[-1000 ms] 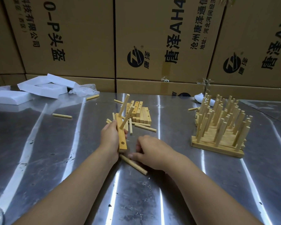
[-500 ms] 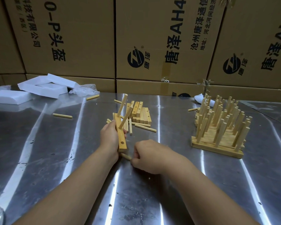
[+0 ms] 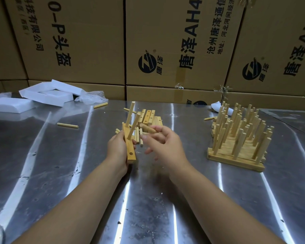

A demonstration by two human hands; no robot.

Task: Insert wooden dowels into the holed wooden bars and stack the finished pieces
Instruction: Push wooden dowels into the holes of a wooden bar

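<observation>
dim overhead light | white glare streaks on steel table (image 3: 165, 208) | right hand (image 3: 165, 147) motion-blurred | edges bowed

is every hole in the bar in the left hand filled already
No, two dowels stand in the bar, but the hole near its close end is empty.

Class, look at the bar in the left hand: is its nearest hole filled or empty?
Empty: the holed bar shows a dark open hole near its close end; two dowels stand farther along.

A warehouse packing area: stacked printed cardboard cartons (image 3: 180, 41) wall in a steel worktable (image 3: 42, 164).
</observation>
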